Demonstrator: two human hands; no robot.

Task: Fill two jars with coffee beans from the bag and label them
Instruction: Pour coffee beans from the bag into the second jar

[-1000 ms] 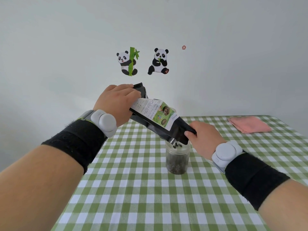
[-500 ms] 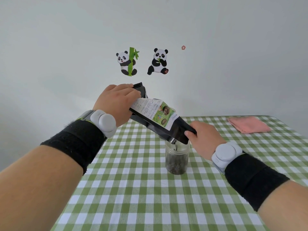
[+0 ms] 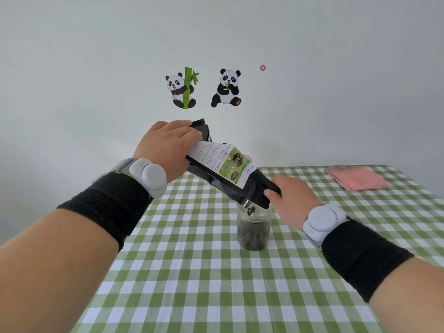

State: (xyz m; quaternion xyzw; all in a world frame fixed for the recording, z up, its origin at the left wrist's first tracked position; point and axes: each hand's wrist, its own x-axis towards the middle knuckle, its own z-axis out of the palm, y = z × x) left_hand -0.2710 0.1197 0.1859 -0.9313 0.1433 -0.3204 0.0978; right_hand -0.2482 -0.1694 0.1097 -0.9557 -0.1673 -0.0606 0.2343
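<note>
Barely anything moved in the last second — bag [image 3: 230,175] at the same tilt, both grips unchanged, beans [image 3: 252,237] still dropping. Our left hand [image 3: 168,150] wraps the bag's raised bottom end, fingers curled over it; our right hand [image 3: 294,200] pinches the lower corner at the mouth. The mouth sits just above the rim of the jar [image 3: 253,227], which stands upright on the table [image 3: 192,284], roughly two-thirds full by our read. Second jar not in view. Risks: the mouth looks about as wide as the jar opening, so a small drift of the right hand puts beans on the table; more tilt from the left could dump a surge and overflow; bag or knuckles bumping the rim could tip the jar — nothing holds it.
</note>
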